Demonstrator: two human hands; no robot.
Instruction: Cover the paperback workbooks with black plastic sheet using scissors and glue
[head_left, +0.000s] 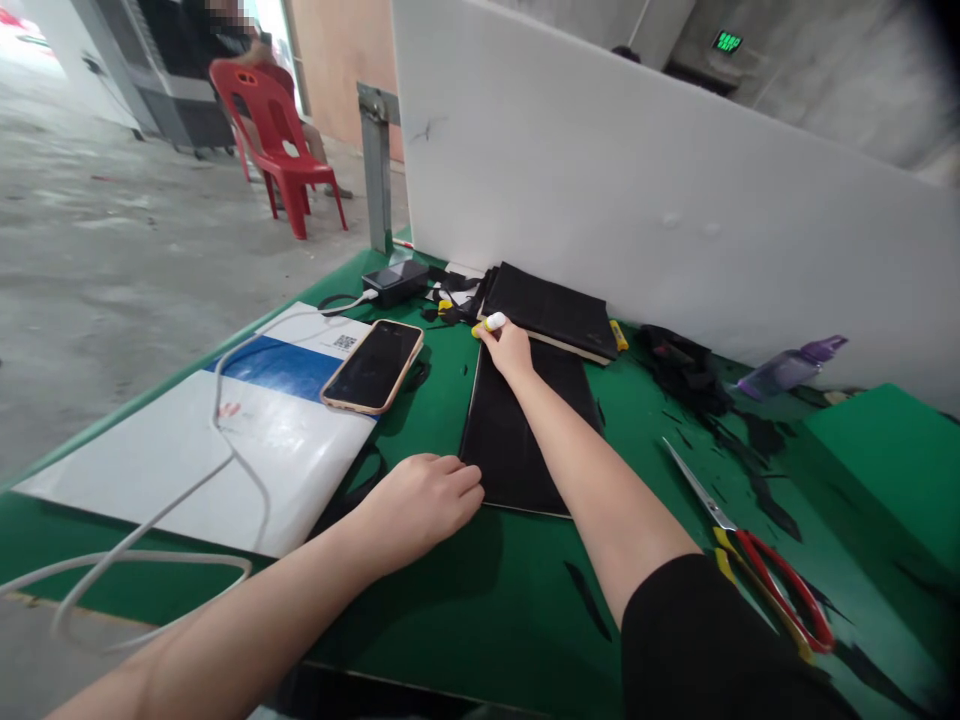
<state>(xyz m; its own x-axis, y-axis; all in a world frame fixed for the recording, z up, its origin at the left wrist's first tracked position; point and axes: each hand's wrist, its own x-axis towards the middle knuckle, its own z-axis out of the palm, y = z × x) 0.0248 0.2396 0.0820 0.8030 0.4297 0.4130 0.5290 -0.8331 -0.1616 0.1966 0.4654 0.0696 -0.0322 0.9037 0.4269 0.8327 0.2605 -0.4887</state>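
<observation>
Here the right hand [511, 350] is pinching a small white-and-yellow plastic tube [491, 323] between thumb and fingers, holding it over the far left corner of a flat, black, rectangular panel [499, 420]. That panel is lying on the green tabletop [525, 610], its far end meeting a thick, black-covered stack [555, 305]. Down at the near left corner, the left hand [431, 492] is resting with fingers curled, fingertips at the panel's edge; whether they're gripping it, I can't tell. Over on the left, a dark-screened phone in a pale case [373, 367] is lying partly on a glossy white-and-blue sheet [172, 470], with a white cable [217, 395] looping across. Out right, long steel scissors with red-and-yellow handles [724, 525] are lying among black scraps [769, 490], and a translucent purple bottle [787, 370] is leaning beyond them.
</observation>
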